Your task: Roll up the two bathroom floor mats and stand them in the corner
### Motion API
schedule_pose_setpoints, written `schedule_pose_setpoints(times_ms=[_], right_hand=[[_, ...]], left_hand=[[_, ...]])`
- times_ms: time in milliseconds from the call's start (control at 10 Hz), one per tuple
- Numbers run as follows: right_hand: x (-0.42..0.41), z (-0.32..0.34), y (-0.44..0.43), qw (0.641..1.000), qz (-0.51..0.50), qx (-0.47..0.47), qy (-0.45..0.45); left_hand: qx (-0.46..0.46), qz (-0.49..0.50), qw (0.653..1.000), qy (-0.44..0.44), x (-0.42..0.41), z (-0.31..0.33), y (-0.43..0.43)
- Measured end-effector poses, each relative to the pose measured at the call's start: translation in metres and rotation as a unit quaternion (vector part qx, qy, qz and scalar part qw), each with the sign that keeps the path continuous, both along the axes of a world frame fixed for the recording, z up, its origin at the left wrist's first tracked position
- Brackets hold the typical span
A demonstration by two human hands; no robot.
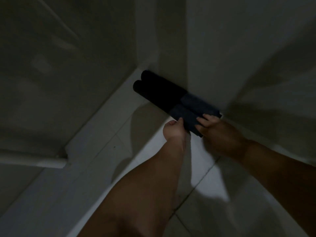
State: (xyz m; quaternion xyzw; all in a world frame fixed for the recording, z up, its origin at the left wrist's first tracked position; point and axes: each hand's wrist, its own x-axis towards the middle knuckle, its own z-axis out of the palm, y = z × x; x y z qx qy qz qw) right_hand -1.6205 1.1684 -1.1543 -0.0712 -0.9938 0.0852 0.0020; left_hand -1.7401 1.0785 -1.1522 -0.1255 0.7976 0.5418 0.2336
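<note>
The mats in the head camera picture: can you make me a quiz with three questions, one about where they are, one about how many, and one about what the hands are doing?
1. Where are the rolled mats?
A. Hanging over a door
B. In the corner against the wall
C. Flat in the middle of the floor

2. How many dark rolls are there?
A. One
B. Two
C. Four

3. What are the hands doing?
A. Both touch the near ends of the rolls
B. Both hang far from the rolls
C. One holds a brush

Answers:
1. B, the rolls rest where the wall meets the white floor.
2. B, two rounded ends show side by side at the far end.
3. A, the left hand and the right hand have fingers on the near ends.
</note>
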Motion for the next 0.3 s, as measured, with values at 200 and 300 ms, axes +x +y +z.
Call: schedule_pose_setpoints(times_ms=[200, 300], right_hand=[[0.016, 0.047, -0.008, 0.994, -0.061, -0.064, -0.064], [0.051, 0.109, -0.015, 0.982, -0.129, -0.103, -0.086]], left_hand=[[-0.038, -0.177, 0.979, 0.094, 0.036, 0.044, -0.021], [-0.116, -0.261, 0.948, 0.137, 0.068, 0.1, -0.038]])
